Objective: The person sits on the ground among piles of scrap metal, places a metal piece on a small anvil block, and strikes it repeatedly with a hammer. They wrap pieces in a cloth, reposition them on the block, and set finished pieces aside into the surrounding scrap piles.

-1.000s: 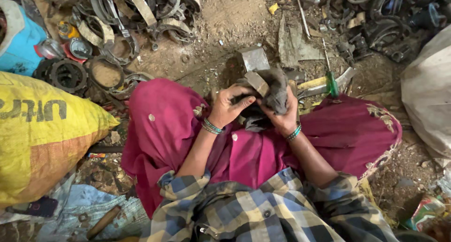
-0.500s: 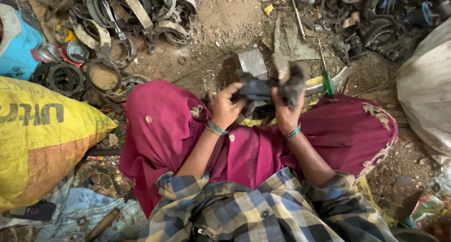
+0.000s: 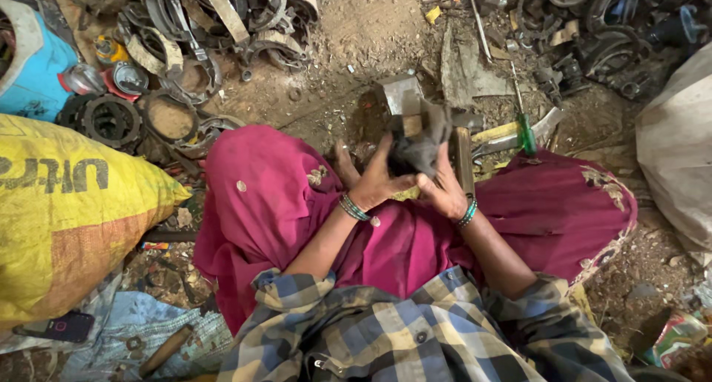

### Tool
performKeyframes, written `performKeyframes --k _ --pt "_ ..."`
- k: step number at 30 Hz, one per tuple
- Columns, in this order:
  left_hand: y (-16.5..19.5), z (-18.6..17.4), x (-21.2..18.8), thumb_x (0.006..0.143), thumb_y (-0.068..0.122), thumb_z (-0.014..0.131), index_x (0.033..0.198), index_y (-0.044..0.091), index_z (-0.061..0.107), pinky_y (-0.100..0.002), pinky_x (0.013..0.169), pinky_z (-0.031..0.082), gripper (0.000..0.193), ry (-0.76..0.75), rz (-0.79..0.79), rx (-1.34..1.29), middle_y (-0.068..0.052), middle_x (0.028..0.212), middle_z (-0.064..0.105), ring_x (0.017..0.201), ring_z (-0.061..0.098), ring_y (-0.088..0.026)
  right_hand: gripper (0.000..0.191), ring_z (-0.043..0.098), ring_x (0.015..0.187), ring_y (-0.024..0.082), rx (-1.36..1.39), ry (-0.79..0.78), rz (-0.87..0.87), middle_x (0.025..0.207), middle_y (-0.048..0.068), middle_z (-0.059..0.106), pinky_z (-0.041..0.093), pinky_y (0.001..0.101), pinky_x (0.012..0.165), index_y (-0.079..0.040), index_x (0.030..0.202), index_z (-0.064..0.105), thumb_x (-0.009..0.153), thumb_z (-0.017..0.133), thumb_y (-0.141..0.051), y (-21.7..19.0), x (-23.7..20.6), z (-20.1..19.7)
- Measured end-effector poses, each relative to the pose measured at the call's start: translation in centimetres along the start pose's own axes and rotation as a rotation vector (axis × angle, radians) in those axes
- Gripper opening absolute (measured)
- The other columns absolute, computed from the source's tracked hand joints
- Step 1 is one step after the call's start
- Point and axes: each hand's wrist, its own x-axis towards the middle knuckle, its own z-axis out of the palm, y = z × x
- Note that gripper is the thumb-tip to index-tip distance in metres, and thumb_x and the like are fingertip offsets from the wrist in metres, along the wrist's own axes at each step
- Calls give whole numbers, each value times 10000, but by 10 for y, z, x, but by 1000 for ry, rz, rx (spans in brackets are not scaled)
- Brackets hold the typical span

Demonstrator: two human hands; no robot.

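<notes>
Your left hand (image 3: 378, 180) and right hand (image 3: 443, 191) both grip a dark, grimy scrap part (image 3: 417, 141), held up over your lap just in front of the grey metal block (image 3: 399, 93) on the dirt floor (image 3: 371, 33). Both hands are closed on it from below. It looks stiff, heavy and greasy, probably with rough edges, so keep your hold low on its bulk. A green-handled screwdriver (image 3: 525, 133) lies right of the block.

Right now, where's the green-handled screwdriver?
In the head view, the green-handled screwdriver lies on the dirt ground, up and right of the right hand, just beyond the magenta skirt, beside a yellowish metal bar.
</notes>
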Motion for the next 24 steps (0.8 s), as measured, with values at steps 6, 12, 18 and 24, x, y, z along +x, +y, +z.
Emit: performKeyframes --k 6,12,18,24 --pt "19 -2 2 831 411 863 1550 -64 383 -355 1197 347 987 213 -98 34 -171 1448 605 1365 547 -222 786 226 1616 372 -84 -200 -128 1708 219 289 175 398 1311 30 1635 282 1044 510 -435 -28 13 -5" --pt "58 -4 9 692 252 874 1344 -15 560 -342 1022 535 772 342 31 343 -94 1194 701 1109 695 -201 369 593 1289 236 -106 -46 -24 1381 115 618 455 353 1140 11 1375 601 1102 567 -235 -43 18 1" --pt "74 -7 13 604 176 872 1271 14 593 -416 1039 417 741 279 130 561 -114 1165 687 1100 669 -259 479 580 1221 141 145 304 -17 1294 38 591 490 277 1062 -34 1330 505 920 748 -79 -46 20 14" --pt "65 -12 10 703 196 822 1343 36 567 -379 1145 453 707 132 134 278 -123 1322 598 1271 620 -255 310 617 1142 163 -142 322 62 1215 96 653 527 295 1016 -35 1250 637 964 757 -59 -47 23 13"
